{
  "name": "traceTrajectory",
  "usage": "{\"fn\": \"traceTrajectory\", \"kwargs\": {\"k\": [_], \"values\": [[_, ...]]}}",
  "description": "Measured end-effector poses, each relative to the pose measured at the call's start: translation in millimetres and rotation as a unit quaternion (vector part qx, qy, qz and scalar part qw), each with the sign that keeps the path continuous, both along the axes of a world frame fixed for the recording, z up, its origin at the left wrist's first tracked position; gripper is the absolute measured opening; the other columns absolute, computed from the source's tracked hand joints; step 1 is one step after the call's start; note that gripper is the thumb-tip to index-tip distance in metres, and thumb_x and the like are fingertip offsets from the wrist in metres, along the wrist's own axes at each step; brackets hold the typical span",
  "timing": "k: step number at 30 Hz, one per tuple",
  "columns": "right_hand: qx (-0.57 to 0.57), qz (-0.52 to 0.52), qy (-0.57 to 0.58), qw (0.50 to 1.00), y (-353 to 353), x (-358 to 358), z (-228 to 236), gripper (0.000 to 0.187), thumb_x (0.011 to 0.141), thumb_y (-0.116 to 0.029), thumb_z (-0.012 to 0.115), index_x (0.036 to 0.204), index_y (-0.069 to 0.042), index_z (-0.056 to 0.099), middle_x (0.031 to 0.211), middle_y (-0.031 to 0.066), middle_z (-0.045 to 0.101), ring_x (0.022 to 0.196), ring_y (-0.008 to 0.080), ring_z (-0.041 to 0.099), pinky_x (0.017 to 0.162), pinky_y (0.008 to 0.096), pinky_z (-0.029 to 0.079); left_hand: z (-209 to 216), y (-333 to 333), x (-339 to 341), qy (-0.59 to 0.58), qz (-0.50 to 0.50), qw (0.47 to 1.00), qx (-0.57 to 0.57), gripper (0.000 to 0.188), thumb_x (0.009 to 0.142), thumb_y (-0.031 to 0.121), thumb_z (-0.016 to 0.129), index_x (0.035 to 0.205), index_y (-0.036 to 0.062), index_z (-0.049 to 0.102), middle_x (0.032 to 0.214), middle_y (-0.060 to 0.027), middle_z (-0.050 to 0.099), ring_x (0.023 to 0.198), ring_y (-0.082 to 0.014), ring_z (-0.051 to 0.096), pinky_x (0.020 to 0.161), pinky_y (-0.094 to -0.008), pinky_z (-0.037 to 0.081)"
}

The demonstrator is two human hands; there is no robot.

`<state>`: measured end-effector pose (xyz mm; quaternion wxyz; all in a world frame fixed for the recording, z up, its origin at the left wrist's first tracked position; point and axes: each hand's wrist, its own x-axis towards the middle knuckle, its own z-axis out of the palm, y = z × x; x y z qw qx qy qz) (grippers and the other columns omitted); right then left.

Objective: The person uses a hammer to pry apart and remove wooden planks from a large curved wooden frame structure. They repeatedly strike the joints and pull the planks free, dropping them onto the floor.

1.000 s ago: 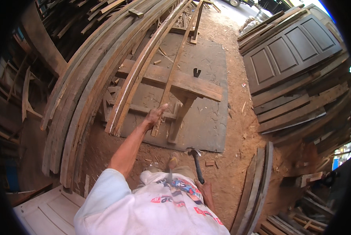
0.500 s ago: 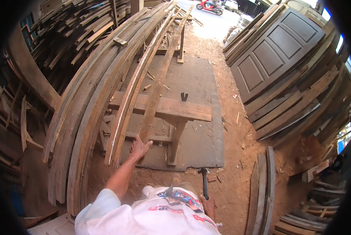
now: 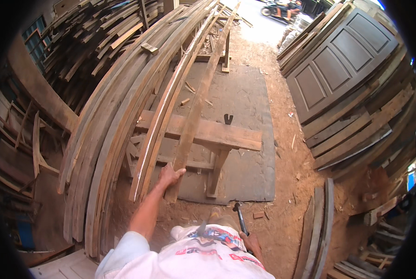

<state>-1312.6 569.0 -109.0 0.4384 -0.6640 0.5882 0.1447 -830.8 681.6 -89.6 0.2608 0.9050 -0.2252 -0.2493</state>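
My left hand (image 3: 171, 175) is closed around the near part of a long wooden plank (image 3: 199, 109), the thumb lying toward its top face. The plank's near end juts out just below the hand, and its length runs away from me across a low wooden trestle (image 3: 245, 138). Beside it on the left lies another long board (image 3: 159, 111) with a pale strip along its edge. Low at my right side, my right hand (image 3: 252, 243) grips a hammer (image 3: 241, 217) by its dark handle, head pointing forward. My shirt partly hides that hand.
Long stacked boards (image 3: 110, 125) fill the left. A small black notched piece (image 3: 228, 119) stands at the trestle. A panelled door (image 3: 342, 60) leans against lumber on the right, and loose planks (image 3: 315, 232) lie near my right. A motorbike (image 3: 278, 11) passes in the far street.
The view has shifted, so the scene sits further right. My left hand has shifted slightly on the plank, showing more of its near end. The hammer has tilted. A different motorbike is in the street.
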Motion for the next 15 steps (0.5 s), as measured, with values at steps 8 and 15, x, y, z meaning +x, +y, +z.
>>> {"fn": "traceTrajectory", "kwargs": {"k": [8, 15], "values": [[0.030, 0.041, 0.002, 0.999, -48.8, -11.3, -25.6, 0.060, 0.088, -0.044, 0.067, 0.113, 0.010, 0.069, 0.102, 0.0361, 0.070, 0.102, 0.0445, 0.071, 0.088, 0.0480, 0.054, 10.4, -45.1, -48.0, -0.067, 0.010, 0.981, 0.181, 0.040, 0.094, 0.019, 0.068, 0.118, -0.0034, 0.045, 0.113, -0.0326, 0.066, 0.108, -0.0469, 0.067, 0.091, -0.0539, 0.055], [0.050, 0.036, -0.075, 0.995, -103.3, 17.6, 20.3, 0.049, 0.091, -0.031, 0.061, 0.124, 0.004, 0.065, 0.099, 0.0260, 0.072, 0.092, 0.0353, 0.073, 0.082, 0.0438, 0.055, 15.8, -40.8, -37.0, 0.104, 0.124, 0.987, 0.013, 0.065, 0.093, 0.022, 0.065, 0.146, -0.0039, 0.036, 0.136, -0.0336, 0.057, 0.127, -0.0492, 0.056, 0.106, -0.0516, 0.046]]}}
